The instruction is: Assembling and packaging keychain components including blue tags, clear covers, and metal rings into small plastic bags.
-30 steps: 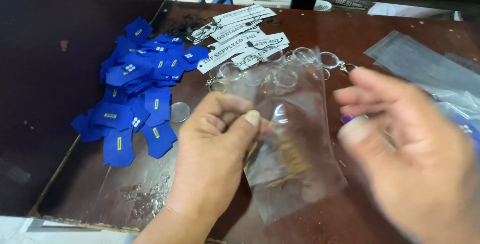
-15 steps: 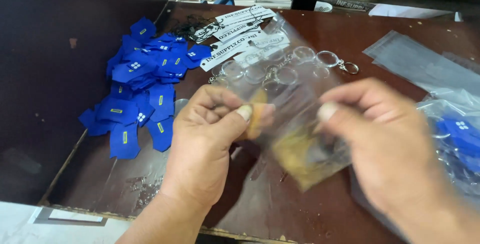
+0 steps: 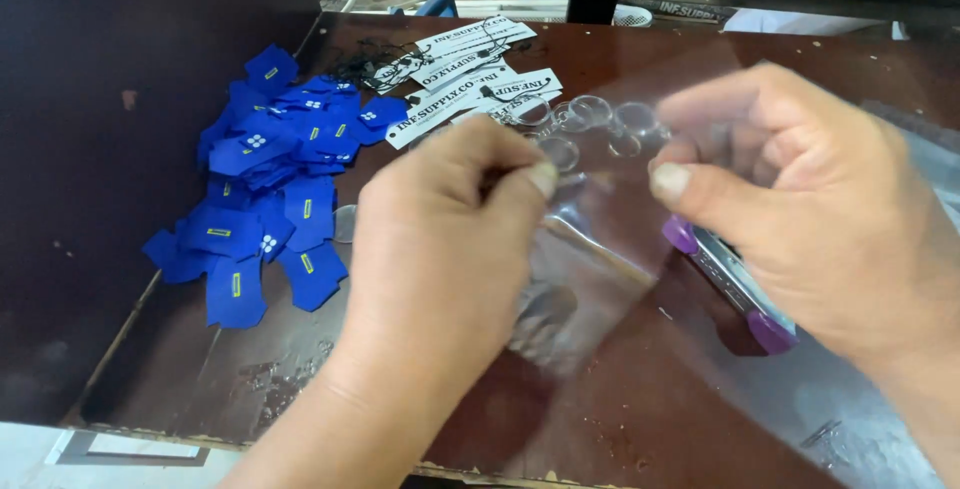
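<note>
My left hand (image 3: 440, 249) and my right hand (image 3: 800, 209) both pinch the top of a small clear plastic bag (image 3: 590, 269) held above a dark brown table (image 3: 620, 409). The bag hangs blurred between them, with something small and pale inside that I cannot make out. Just behind the bag lie several metal key rings (image 3: 590, 124). Under my right hand lies a flat object with purple ends (image 3: 740, 289).
A heap of blue fabric tags (image 3: 270, 189) lies at the left. White printed paper strips (image 3: 470, 79) with black strings lie at the back. More clear bags (image 3: 930, 149) sit at the right edge. A dark wall panel (image 3: 110, 99) bounds the left side.
My right hand has come in from the right and taken hold of the bag's top. The bag has risen and been pulled upright between both hands.
</note>
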